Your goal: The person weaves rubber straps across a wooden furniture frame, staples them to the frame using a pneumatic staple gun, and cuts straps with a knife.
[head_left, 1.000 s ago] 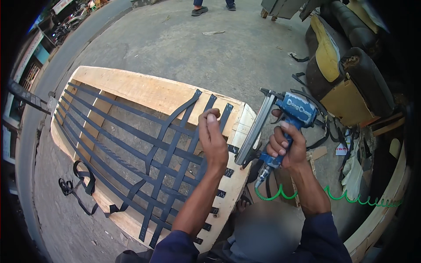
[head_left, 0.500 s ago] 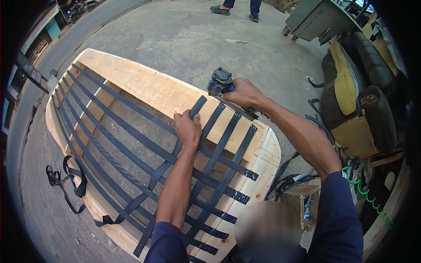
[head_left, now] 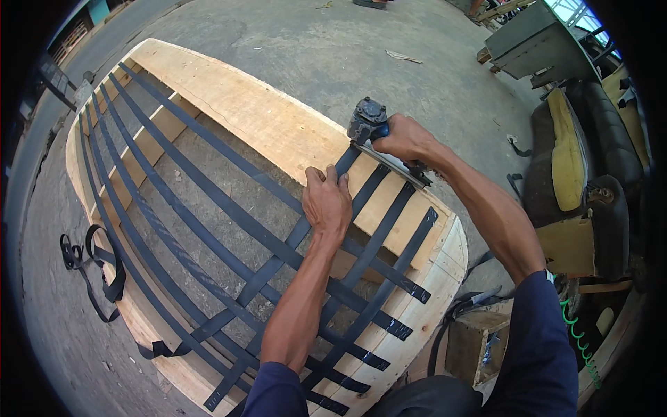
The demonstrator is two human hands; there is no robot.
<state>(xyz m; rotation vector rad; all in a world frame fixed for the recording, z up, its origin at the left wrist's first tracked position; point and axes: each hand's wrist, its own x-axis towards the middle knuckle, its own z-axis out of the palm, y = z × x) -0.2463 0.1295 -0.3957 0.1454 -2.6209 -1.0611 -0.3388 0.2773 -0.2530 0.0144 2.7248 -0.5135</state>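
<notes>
A pale wooden frame point(head_left: 229, 87) lies before me, crossed by dark elastic webbing straps woven over one another. My right hand point(head_left: 411, 141) is wrapped round the handle of a blue and black staple gun point(head_left: 369, 119). The gun's nose rests at or just above the frame's far rail, over the end of one webbing strap point(head_left: 347, 160). With bent fingers, my left hand point(head_left: 326, 201) grips that strap close to the rail's inner edge. Several neighbouring strap ends show shiny staples. What lies directly under the gun's nose is hidden.
A coil of loose webbing point(head_left: 104, 271) hangs over the frame's left side. Dark seat cushions with yellow foam point(head_left: 566, 149) stand at the right, near a green coiled hose point(head_left: 580, 340) and a small wooden box point(head_left: 479, 326). Farther back is a grey metal cabinet point(head_left: 535, 42).
The staple gun has come down from beyond the strap onto its end at the rail. My left hand still holds the strap. The view has shifted, and the bystander's legs are mostly out of it.
</notes>
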